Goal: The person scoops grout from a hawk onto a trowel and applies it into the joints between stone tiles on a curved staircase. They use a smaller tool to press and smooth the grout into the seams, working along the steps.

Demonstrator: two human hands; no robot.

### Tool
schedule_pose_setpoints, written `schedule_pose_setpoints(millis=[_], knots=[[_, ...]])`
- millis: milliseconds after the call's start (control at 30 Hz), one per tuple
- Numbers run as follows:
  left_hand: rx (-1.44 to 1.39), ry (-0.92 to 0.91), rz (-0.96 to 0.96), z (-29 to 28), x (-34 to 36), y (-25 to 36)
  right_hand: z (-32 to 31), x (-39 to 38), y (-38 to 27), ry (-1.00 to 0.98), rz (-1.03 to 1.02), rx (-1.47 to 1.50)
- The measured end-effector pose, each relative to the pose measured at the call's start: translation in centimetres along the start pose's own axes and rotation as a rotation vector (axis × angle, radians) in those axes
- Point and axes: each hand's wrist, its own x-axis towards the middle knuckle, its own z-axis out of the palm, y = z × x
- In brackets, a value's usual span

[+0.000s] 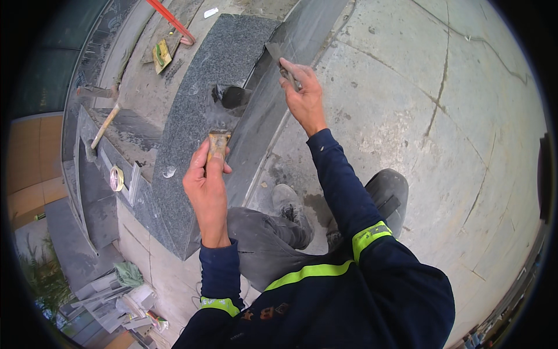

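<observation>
My right hand (303, 96) grips a putty knife (275, 53). Its thin grey blade touches or nearly touches the joint where the speckled grey granite slab (195, 110) meets the smooth grey stone face (256, 125). Closer to me, my left hand (208, 189) pinches a small scraper (219, 143), its wide flat end smeared yellowish-brown and pointing away from me. Between the two tools, a black pasty mound (232, 97) lies on the slab, with wet-looking grey smears beside it. Part of the scraper's handle is hidden by my fingers.
Left of the slab are a hammer (106, 125), a tape roll (117, 178) and a smeared yellow board (162, 56). A red bar (171, 22) slants at the top. Cut stone strips (107, 299) pile up lower left. Cracked concrete paving (418, 116) spreads right; my shoe (288, 202) rests beside the stone.
</observation>
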Motion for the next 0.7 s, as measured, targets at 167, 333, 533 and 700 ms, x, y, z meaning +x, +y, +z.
schedule_pose_setpoints(millis=[167,333,533,700], knots=[[0.015,0.021,-0.025,0.0,0.0,0.1,0.0,-1.5,-0.7,-0.043,0.076,0.013],[-0.003,0.013,-0.012,0.3,0.4,0.1,0.1,-1.9,-1.0,-0.043,0.026,-0.003],[-0.004,-0.008,0.001,0.2,0.5,0.1,-0.3,-2.5,-1.3,-0.098,0.071,-0.007],[-0.001,-0.013,-0.01,0.1,0.6,0.3,-0.7,-3.4,-1.5,-0.157,0.049,-0.027]])
